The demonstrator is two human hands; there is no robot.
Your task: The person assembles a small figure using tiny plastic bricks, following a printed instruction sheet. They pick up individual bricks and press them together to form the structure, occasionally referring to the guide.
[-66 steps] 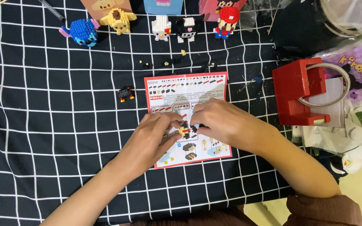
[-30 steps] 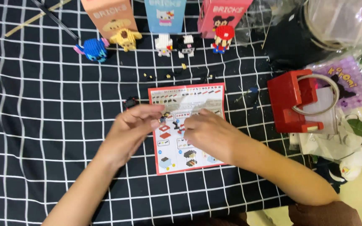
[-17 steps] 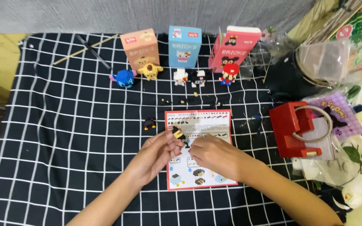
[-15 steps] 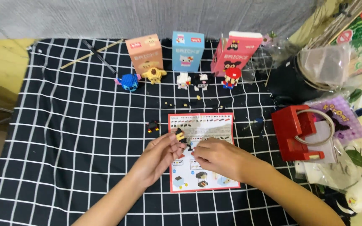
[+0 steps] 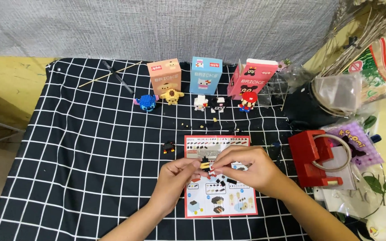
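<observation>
Pinching a seemingly brick-built piece [image 5: 205, 165], left hand [image 5: 174, 180] meets right hand [image 5: 245, 167].

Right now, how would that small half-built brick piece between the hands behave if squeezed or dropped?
The brick piece looks tiny and probably very light, pinched by fingertips of both the left hand and right hand. It appears built from separate bricks, so squeezing could pop them apart.

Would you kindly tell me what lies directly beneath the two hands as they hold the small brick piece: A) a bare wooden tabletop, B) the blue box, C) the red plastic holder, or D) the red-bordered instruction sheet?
D: both the left hand and right hand pinch the small brick piece above the red-bordered instruction sheet, which lies flat on the checked black cloth.
</observation>
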